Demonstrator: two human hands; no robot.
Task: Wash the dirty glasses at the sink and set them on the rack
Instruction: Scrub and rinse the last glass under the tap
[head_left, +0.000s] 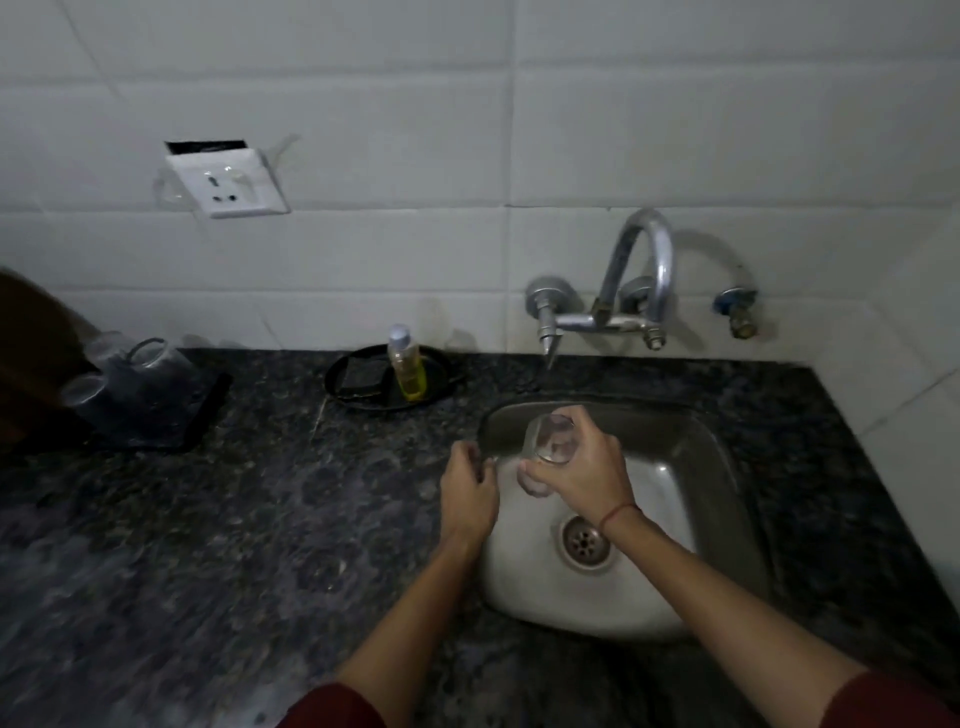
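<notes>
My right hand (582, 473) grips a clear glass (551, 437) and holds it tilted over the left part of the steel sink (691, 493). Something pale and blurred shows just below the glass at my thumb. My left hand (467, 486) rests at the sink's left rim with its fingers loosely curled and nothing visible in it. At the far left a dark rack (156, 415) on the counter bears two clear glasses (148, 356), blurred.
The tap (641, 270) juts from the tiled wall above the sink; I see no water stream. A black dish (447, 382) behind the sink's left corner holds a yellow soap bottle (408, 369) and a dark sponge (363, 382). Dark granite counter (234, 519) runs left. A wall socket (228, 182) hangs loose.
</notes>
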